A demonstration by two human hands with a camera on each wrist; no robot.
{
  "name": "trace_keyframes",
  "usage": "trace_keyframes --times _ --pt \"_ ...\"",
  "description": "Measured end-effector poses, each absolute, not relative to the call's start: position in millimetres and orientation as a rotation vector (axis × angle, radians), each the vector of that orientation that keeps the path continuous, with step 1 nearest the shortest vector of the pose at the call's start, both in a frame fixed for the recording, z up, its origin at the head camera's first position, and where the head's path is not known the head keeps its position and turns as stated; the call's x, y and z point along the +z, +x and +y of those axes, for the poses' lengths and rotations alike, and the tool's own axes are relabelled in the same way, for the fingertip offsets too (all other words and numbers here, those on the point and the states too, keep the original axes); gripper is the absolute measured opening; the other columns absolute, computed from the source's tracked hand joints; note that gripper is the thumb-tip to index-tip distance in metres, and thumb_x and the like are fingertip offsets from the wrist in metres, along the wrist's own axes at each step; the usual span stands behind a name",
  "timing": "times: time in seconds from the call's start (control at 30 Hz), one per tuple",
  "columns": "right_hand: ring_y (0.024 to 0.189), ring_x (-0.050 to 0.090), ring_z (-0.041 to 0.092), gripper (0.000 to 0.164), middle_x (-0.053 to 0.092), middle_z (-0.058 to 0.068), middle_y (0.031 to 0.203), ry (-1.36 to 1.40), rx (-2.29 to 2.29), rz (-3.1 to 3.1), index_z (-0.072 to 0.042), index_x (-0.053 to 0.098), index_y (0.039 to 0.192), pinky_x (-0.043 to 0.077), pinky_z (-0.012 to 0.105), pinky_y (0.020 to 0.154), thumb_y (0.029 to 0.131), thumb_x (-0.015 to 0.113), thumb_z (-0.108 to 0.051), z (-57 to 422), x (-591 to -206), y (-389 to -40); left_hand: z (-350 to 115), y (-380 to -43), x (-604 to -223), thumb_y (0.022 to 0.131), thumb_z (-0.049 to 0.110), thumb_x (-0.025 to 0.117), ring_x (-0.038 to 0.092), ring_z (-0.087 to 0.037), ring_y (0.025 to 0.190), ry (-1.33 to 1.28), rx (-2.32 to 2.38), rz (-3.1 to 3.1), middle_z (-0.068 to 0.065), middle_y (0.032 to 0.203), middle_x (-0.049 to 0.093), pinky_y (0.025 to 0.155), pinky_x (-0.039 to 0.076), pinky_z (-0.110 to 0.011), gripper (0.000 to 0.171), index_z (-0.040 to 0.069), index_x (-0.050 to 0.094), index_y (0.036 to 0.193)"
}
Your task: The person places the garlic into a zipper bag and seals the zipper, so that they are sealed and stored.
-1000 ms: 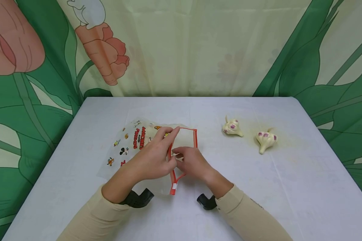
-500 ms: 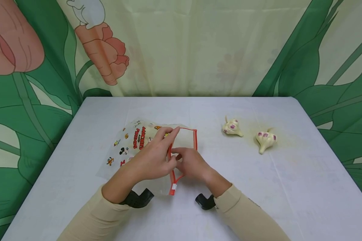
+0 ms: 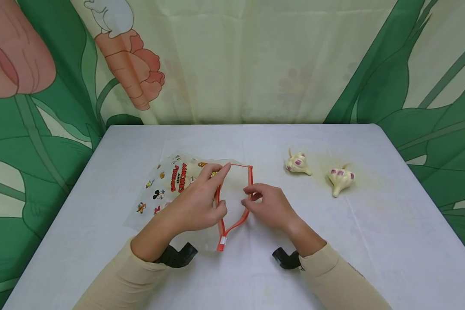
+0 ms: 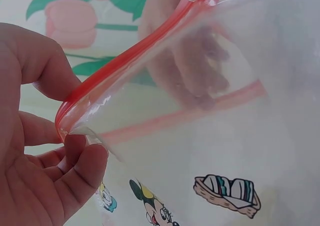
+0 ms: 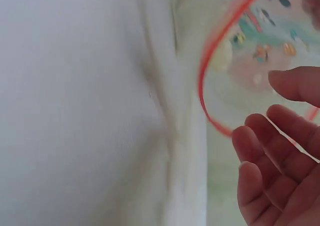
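Observation:
A clear plastic zip bag (image 3: pixel 201 241) with a red zip edge and cartoon prints lies with its mouth spread to the right. My left hand (image 3: pixel 197 204) holds one red edge of it; in the left wrist view, curled fingers (image 4: pixel 80 178) pinch the rim. At the opposite edge hovers my right hand (image 3: pixel 273 204). Its thumb and fingers (image 5: pixel 255 136) stand apart with nothing between them in the right wrist view. A pale rounded shape (image 5: pixel 220 55) shows blurred through the bag there. Two garlic bulbs, one farther back (image 3: pixel 298 163) and one nearer (image 3: pixel 341 180), lie to the right.
A white cloth covers the table (image 3: pixel 372 241). Behind it hangs a printed curtain (image 3: pixel 271 64) with leaves, a tulip and a carrot. The bag's white zip slider (image 3: pixel 223 240) sits at the near corner of the mouth.
My right hand has drawn back to the right, out from the bag's mouth to its right edge. The left hand keeps its grip, and both garlic bulbs stay where they were.

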State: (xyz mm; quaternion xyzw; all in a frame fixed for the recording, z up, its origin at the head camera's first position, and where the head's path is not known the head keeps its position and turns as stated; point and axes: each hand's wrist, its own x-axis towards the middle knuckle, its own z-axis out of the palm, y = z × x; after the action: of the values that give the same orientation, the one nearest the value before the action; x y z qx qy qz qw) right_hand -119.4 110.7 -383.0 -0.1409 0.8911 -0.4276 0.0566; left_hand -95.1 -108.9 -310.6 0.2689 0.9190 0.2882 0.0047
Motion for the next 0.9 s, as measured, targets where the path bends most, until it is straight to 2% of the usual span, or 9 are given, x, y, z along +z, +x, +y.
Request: trace_keyframes --times 0.23,0.43,0.57,0.73,0.9 --pt "0.094 0.064 0.023 0.032 0.071 0.005 0.104 -0.207 -1.191 2.911 -0.005 0.071 0.115 0.05 0.039 0.078 0.096 0.067 -0.03 161 -376 -123 -109 -96 -311 0.086 0.01 0.061 0.053 -0.013 0.08 0.851 0.923 2.858 -0.013 0.143 0.039 0.071 0.048 -0.031 0.075 0.002 0.033 0.155" --pt "0.103 0.06 0.034 0.042 0.065 0.019 0.118 0.004 -1.08 3.068 0.002 0.065 0.124 0.047 0.048 0.081 0.096 0.067 -0.029 208 -373 -128 -108 -96 -312 0.086 0.01 0.061 0.052 -0.012 0.078 0.857 0.919 2.864 -0.013 0.142 0.039 0.069 0.048 -0.03 0.075 0.002 0.034 0.155" --pt "0.115 0.05 0.041 0.052 0.052 0.027 0.128 0.253 -0.993 3.12 0.004 0.058 0.132 0.044 0.056 0.085 0.095 0.067 -0.031 231 -371 -131 -108 -97 -312 0.085 0.009 0.061 0.052 -0.012 0.076 0.862 0.917 2.867 -0.013 0.142 0.039 0.069 0.048 -0.029 0.075 0.002 0.033 0.155" --pt "0.126 0.034 0.047 0.072 0.03 0.032 0.142 0.611 -0.99 3.03 0.004 0.039 0.148 0.04 0.059 0.093 0.094 0.066 -0.035 251 -372 -137 -108 -96 -313 0.085 0.009 0.061 0.052 -0.012 0.08 0.85 0.919 2.87 -0.013 0.142 0.039 0.07 0.047 -0.03 0.076 0.003 0.033 0.155" --pt "0.128 0.031 0.052 0.084 0.02 0.035 0.147 0.682 -0.986 2.971 0.005 0.026 0.154 0.036 0.061 0.099 0.093 0.066 -0.038 264 -378 -142 -108 -96 -313 0.085 0.009 0.061 0.053 -0.012 0.08 0.848 0.919 2.873 -0.013 0.142 0.039 0.07 0.048 -0.03 0.076 0.003 0.033 0.155"
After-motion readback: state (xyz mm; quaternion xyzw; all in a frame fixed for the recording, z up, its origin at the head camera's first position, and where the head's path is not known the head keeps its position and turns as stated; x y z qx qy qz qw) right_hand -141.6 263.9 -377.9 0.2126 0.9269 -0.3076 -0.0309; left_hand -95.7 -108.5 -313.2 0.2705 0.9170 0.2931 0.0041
